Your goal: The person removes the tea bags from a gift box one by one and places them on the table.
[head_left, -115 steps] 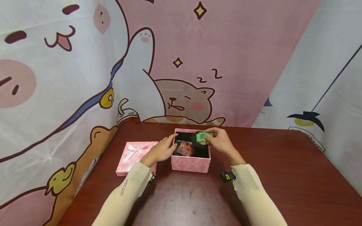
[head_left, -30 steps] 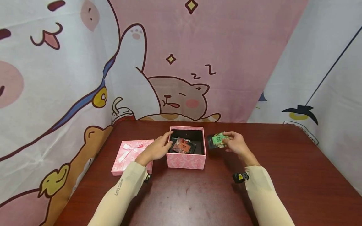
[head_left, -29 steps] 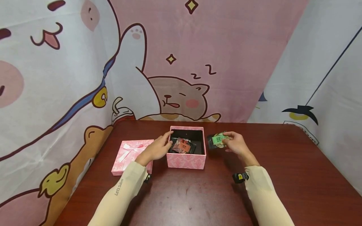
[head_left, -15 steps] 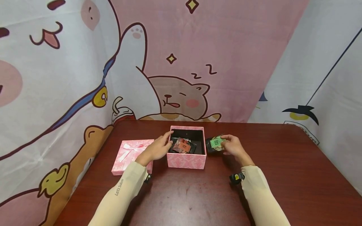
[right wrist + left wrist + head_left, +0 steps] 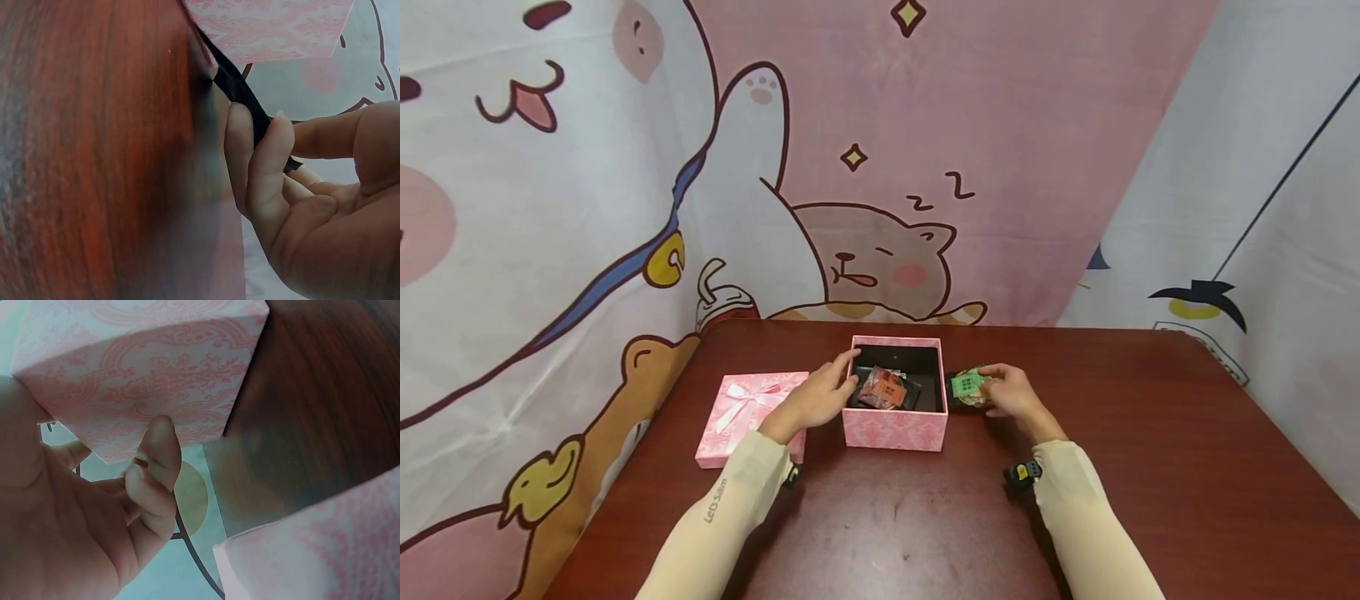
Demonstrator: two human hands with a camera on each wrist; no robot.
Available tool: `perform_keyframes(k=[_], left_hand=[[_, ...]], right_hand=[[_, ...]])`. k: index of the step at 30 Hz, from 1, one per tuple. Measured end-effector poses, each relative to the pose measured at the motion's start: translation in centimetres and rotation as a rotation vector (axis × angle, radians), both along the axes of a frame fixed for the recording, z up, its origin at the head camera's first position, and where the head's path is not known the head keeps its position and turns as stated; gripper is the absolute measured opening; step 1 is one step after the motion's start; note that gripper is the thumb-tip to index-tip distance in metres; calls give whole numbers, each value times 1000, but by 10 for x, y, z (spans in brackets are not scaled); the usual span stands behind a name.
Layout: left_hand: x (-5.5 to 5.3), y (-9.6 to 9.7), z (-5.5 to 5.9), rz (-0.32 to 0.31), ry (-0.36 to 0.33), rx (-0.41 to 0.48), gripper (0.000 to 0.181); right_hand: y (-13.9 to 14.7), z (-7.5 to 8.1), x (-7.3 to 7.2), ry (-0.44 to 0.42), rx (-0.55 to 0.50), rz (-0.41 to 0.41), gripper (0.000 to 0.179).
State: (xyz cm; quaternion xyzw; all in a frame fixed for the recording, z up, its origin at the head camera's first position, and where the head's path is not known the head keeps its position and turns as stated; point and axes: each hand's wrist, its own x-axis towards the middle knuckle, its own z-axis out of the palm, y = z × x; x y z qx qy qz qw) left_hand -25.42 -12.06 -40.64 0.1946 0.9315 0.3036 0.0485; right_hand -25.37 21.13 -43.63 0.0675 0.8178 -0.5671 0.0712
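A cartoon-printed cloth backdrop covers the walls, pink in the middle and white at the sides, with a sleeping brown animal drawn low at the centre. In front of it spreads a dark reddish-brown desk with visible wood grain and a glossy patch in the foreground. Two cream sleeves reach in from the near edge, the left sleeve bearing small lettering, the right sleeve plain as far as it shows.

Near the centre of the desk sits a pink damask-patterned gift box, upright and lidless, its inside black. Its pink lid lies flat to the left, partly behind the left forearm. The left hand touches the left rim of the box, index finger extended along it and the other fingers loosely bent beside the outer wall. The right hand pinches a black packet with a green label between thumb and fingers, just outside the right wall of the box; whether the packet rests on the desk cannot be told. Inside the box, toward the left, lies a reddish packet with an orange label, dark packaging showing around its edges. A black strapped device sits at the right wrist, and a pale ribbon bow decorates the lid
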Motion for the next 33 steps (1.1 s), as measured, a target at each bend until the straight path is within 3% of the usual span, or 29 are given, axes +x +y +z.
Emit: perform_keyframes(k=[17, 27, 33], left_hand=[[-2, 0, -2, 11, -16, 15, 55], [-1, 4, 4, 8, 2, 2, 55], [1, 1, 0, 9, -10, 13, 55]], right_hand=[[0, 4, 2, 28, 80, 53, 46], [2, 11, 4, 48, 161, 30, 46], [1, 9, 7, 20, 179, 23, 47]])
